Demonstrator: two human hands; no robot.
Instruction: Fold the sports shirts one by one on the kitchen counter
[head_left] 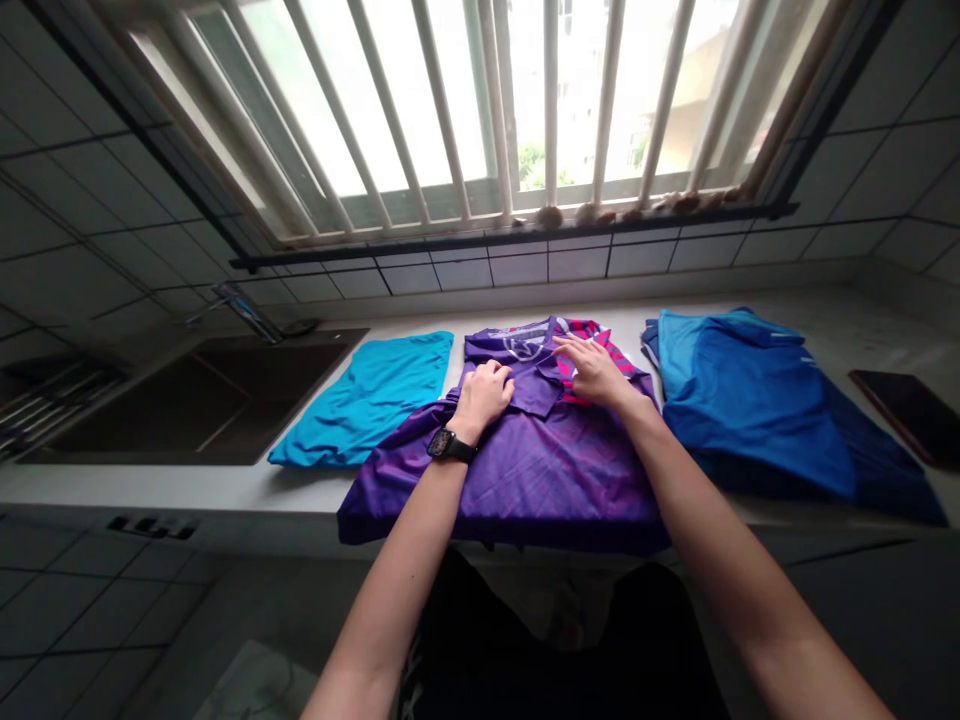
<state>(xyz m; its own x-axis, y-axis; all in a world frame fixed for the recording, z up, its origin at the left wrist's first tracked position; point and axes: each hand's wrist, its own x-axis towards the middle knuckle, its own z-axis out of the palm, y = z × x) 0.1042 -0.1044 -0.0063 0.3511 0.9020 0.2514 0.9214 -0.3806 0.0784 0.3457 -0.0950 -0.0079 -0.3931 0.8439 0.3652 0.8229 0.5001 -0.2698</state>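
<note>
Purple jersey laid at middle of worktop, lower hem overhanging front edge. Cyan shirt kept just beside on left; blue garments just beside on right, little room between. Left hand pressed on collar, fingers together, no pinch seen. Right hand spread on pink-striped fabric. Both forearms extended forward.

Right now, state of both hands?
Left hand: curled on the purple polo shirt, cannot tell if gripping.
Right hand: open, fingers resting on the shirt, holding nothing.
</note>
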